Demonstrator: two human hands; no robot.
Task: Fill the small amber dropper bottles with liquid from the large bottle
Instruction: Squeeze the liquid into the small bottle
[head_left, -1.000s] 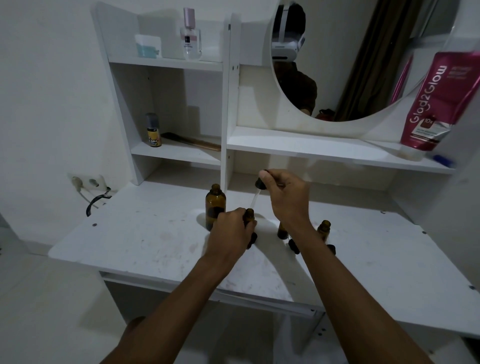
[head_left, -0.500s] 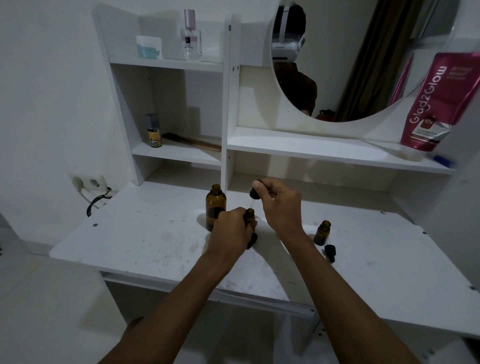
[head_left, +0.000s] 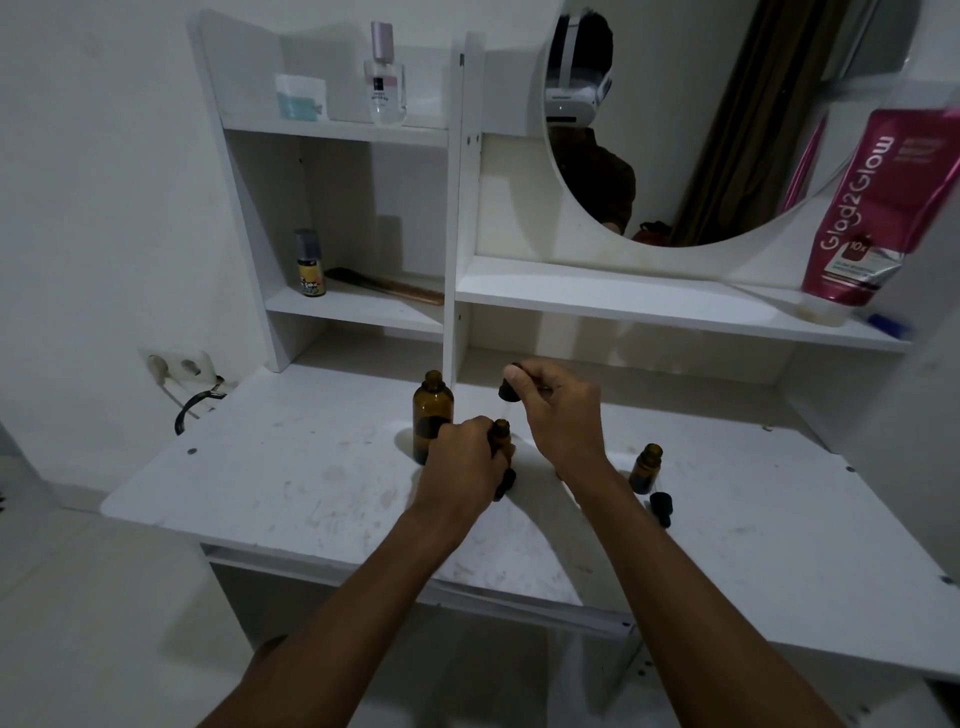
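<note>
The large amber bottle (head_left: 432, 418) stands uncapped on the white desk (head_left: 291, 483), partly behind my left hand. My left hand (head_left: 462, 465) grips a small amber dropper bottle (head_left: 501, 435) upright on the desk; only its neck shows. My right hand (head_left: 558, 410) pinches a black dropper bulb (head_left: 509, 391) just above that neck, its glass tube pointing down into it. Another small amber bottle (head_left: 645, 467) stands open to the right of my right wrist, with a black dropper cap (head_left: 662, 506) lying in front of it.
A black cap (head_left: 505, 484) lies by my left hand. Shelves behind hold a perfume bottle (head_left: 385, 78), a small spray can (head_left: 310, 264), a wooden comb (head_left: 389, 285) and a pink tube (head_left: 878, 208). A round mirror (head_left: 701, 119) hangs above. A wall socket (head_left: 179, 366) is at left.
My right hand has lowered the dropper toward the small bottle's neck and shifted left, uncovering the second small bottle and its cap. My left hand has stayed on its bottle.
</note>
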